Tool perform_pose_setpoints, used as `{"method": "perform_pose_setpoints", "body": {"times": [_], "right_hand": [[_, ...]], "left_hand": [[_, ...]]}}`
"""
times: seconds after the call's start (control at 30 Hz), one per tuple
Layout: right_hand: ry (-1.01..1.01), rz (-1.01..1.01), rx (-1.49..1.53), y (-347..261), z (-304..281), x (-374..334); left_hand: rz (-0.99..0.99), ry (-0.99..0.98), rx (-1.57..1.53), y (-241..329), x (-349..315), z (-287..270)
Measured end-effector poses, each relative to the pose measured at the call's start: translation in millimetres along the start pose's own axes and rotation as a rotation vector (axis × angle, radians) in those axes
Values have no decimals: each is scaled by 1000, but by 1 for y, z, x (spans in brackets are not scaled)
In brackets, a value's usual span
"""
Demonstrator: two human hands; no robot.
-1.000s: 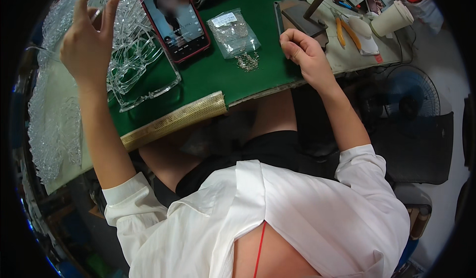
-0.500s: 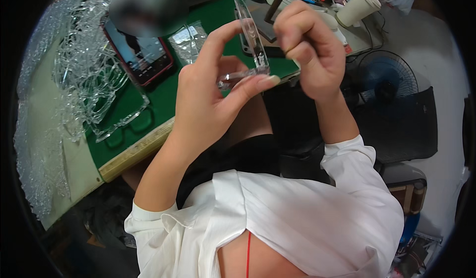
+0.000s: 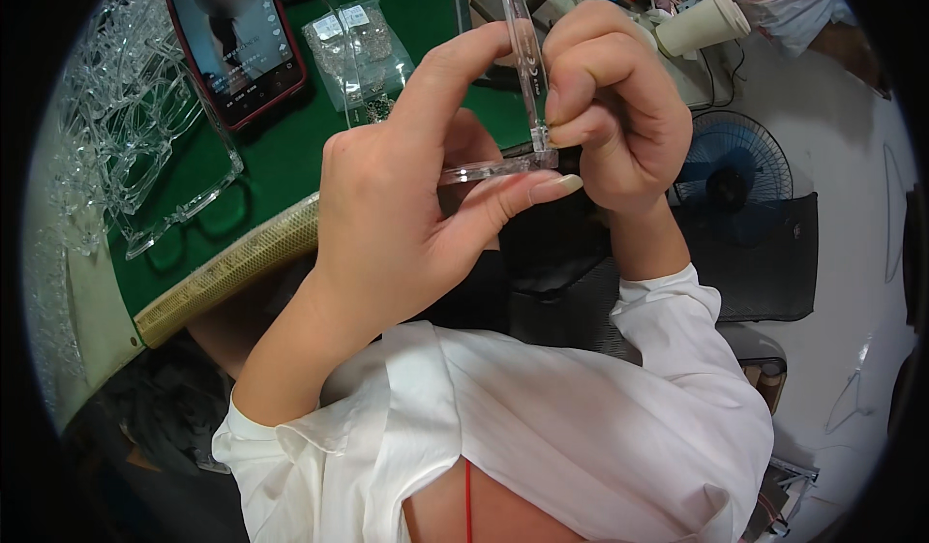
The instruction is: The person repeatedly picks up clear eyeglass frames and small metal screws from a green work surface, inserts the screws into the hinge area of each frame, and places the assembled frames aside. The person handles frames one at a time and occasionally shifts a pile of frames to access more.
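Observation:
Clear plastic eyeglasses (image 3: pixel 530 78) are held up over the table's near edge, one temple arm pointing up and away. My left hand (image 3: pixel 382 204) is closed round their front, its thumb lying along the lower side by the hinge corner. At that hinge, my right hand (image 3: pixel 624 107) is closed in a pinch, thumb and forefinger tips against the joint. Whatever those fingertips hold, if anything, is too small or hidden to make out. Just beyond my left hand, a clear plastic bag (image 3: pixel 358 54) of small metal pieces lies on the green mat (image 3: pixel 411 6).
Left of the bag rests a phone (image 3: pixel 237 49) with its screen lit. Many clear eyeglass frames (image 3: pixel 126 107) are heaped along the left. A yellowish strip (image 3: pixel 232 267) edges the table. At right are a paper cup (image 3: pixel 702 25) and a fan (image 3: pixel 731 170).
My right hand's fingertips have come from apart to touching the glasses' hinge. The glasses have shifted a little right with my left hand. The whole view has turned slightly.

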State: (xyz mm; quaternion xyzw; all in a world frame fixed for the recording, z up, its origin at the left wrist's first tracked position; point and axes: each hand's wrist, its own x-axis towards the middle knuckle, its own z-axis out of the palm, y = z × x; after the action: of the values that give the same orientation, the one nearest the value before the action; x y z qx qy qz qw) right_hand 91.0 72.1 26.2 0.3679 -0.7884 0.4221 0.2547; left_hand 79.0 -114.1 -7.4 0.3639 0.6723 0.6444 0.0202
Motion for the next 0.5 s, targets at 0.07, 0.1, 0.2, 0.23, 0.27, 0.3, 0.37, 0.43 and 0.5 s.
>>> {"method": "perform_pose_setpoints", "body": {"times": [0.07,0.1,0.2,0.23,0.27,0.3,0.37,0.43,0.5], "right_hand": [[11,3,11,0,-2,-1],[18,7,17,1,-2,-2],[44,38,35,0,2,-4],[55,53,41,0,3,-4],[61,63,44,0,4,-5],[67,73,47,-1,5,-5],[71,95,59,-1,5,-6],[66,119,79,-2,5,-7],[46,93,90,1,3,-6]], "left_hand": [[9,-5,14,0,2,1],[9,-9,12,0,3,2],[-8,-13,27,1,3,2],[-18,-15,35,2,3,2],[-25,-16,30,2,3,2],[-32,-18,25,1,3,2],[-52,-19,-10,1,2,2],[-79,-17,-68,1,1,3],[-71,-6,-99,1,1,3]]}}
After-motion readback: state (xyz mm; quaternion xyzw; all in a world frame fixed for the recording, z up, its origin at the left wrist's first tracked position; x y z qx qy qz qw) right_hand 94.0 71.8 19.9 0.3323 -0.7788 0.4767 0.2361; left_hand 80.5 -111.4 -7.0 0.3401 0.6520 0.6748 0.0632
